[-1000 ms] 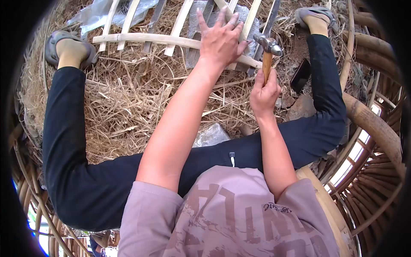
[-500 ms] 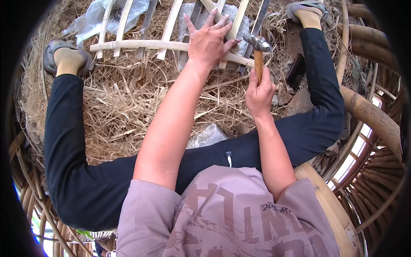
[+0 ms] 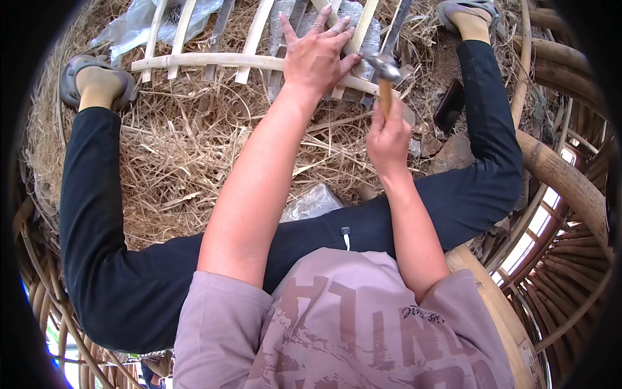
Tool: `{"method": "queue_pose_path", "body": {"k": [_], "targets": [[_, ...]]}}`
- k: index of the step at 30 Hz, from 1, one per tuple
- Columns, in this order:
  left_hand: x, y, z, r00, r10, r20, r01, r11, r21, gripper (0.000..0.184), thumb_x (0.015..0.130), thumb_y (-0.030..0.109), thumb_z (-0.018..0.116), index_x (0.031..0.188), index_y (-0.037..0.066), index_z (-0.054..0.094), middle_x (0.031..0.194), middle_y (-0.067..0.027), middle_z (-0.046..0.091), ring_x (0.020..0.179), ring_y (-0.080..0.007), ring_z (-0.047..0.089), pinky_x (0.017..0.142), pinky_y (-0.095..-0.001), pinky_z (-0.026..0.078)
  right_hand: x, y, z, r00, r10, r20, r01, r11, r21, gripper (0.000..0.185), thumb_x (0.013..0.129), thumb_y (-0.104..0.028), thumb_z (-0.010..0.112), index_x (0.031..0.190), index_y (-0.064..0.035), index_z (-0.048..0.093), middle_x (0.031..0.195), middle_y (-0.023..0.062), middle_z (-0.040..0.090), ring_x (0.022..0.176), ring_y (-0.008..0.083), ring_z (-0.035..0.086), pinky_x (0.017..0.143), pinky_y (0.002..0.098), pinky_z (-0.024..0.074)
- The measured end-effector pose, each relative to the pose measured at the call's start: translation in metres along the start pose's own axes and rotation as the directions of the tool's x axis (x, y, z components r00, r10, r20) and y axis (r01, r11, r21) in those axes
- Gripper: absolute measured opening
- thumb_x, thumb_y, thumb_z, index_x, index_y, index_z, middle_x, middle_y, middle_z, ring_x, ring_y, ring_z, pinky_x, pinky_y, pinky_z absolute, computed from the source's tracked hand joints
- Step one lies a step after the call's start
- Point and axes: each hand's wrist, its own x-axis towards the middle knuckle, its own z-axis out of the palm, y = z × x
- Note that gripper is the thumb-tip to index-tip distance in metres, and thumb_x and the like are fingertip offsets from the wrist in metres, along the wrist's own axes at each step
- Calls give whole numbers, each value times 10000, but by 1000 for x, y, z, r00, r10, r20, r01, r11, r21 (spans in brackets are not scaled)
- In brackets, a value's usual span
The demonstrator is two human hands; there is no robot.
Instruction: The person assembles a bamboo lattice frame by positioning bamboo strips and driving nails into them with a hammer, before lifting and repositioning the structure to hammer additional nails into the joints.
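My left hand [image 3: 315, 59] lies with fingers spread over a lattice of pale bamboo strips, pressing where a crosswise strip [image 3: 220, 59] meets a slanting one. The palm and fingers hide that crossing. My right hand [image 3: 389, 135] is wrapped round the wooden handle of a hammer [image 3: 386, 97]. The hammer's metal head, slightly blurred, is just right of my left thumb, above the right part of the crosswise strip. Whether it touches the strip I cannot tell. Under the lattice is a grey stone slab [image 3: 277, 39].
Bamboo shavings [image 3: 188, 155] cover the ground between my legs. A dark phone-like object [image 3: 449, 107] lies near my right shin. Clear plastic sheeting [image 3: 133, 32] sits at upper left, and a stone block [image 3: 312, 203] by my thigh. Thick bamboo poles [image 3: 564, 172] curve along the right.
The hammer has shifted a little left, with my right hand moving slightly left too. My left hand stays spread on the strips. The lattice's left part appears slightly higher and further left.
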Motion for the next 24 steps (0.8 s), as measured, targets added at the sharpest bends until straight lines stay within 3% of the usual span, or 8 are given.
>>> {"method": "queue_pose_path", "body": {"k": [4, 7, 12, 13, 18, 19, 21, 24], "targets": [[0, -3, 2, 1000, 5, -11, -5, 1000, -10, 507, 878, 408, 733, 1325, 175, 680, 1426, 34, 629, 1471, -227, 427, 1194, -752, 10, -3, 3, 1, 984, -145, -99, 146, 989, 1, 135, 1026, -129, 592, 1030, -17, 517, 719, 248, 650, 675, 460, 682, 533, 515, 490], [-2, -1, -1, 1000, -2, 3, 2, 1000, -26, 502, 882, 398, 726, 1334, 184, 674, 1429, 36, 627, 1477, -226, 418, 1198, -750, 14, -1, 7, 3, 998, -26, 51, 30, 995, -90, 130, 1020, -107, 596, 1078, -13, 528, 730, 239, 654, 686, 454, 688, 540, 512, 493], [-6, -2, 0, 1000, -22, 2, 22, 999, -37, 504, 880, 389, 726, 1341, 194, 669, 1441, 37, 615, 1481, -229, 409, 1199, -752, 33, -3, -7, -2, 978, -159, -135, 161, 987, 2, 111, 1023, -109, 586, 1040, -22, 520, 744, 255, 659, 711, 473, 684, 548, 519, 500], [-3, 0, -1, 1000, -14, -1, 14, 999, -43, 507, 877, 388, 727, 1341, 194, 668, 1446, 37, 610, 1480, -231, 410, 1197, -754, 38, -2, -2, -1, 999, 12, 41, -8, 996, -91, 116, 1022, -95, 583, 1072, -7, 526, 765, 248, 661, 724, 458, 694, 560, 509, 510], [-7, 0, -1, 999, 7, -46, -9, 999, -36, 514, 873, 385, 730, 1345, 192, 664, 1413, 34, 635, 1471, -227, 425, 1200, -749, 52, -5, -13, -4, 974, -184, -130, 182, 983, -32, 130, 1021, -120, 591, 1024, -20, 508, 750, 260, 658, 715, 468, 690, 558, 530, 512], [-11, 1, 0, 1000, 3, -27, -4, 999, -33, 517, 874, 389, 730, 1348, 193, 663, 1406, 34, 640, 1469, -225, 428, 1201, -746, 54, -4, -12, -4, 1000, 5, 12, -5, 1000, 0, 127, 1021, -117, 591, 1040, -14, 521, 732, 257, 647, 696, 465, 686, 552, 531, 501], [4, 1, -4, 999, 10, -34, -11, 1000, -17, 522, 876, 395, 728, 1353, 195, 660, 1391, 33, 651, 1465, -223, 433, 1204, -739, 58, -2, -3, -1, 996, -80, 24, 83, 984, -157, 213, 1042, -126, 564, 1208, 7, 557, 703, 215, 623, 659, 400, 697, 551, 474, 500], [0, -1, -1, 999, 8, -49, -8, 1000, -15, 528, 872, 399, 736, 1353, 193, 665, 1409, 37, 641, 1463, -221, 435, 1205, -737, 68, -7, -6, -3, 988, -129, -83, 127, 991, -36, 195, 1041, -128, 564, 1184, 5, 573, 697, 216, 615, 650, 398, 691, 553, 483, 491]]}}
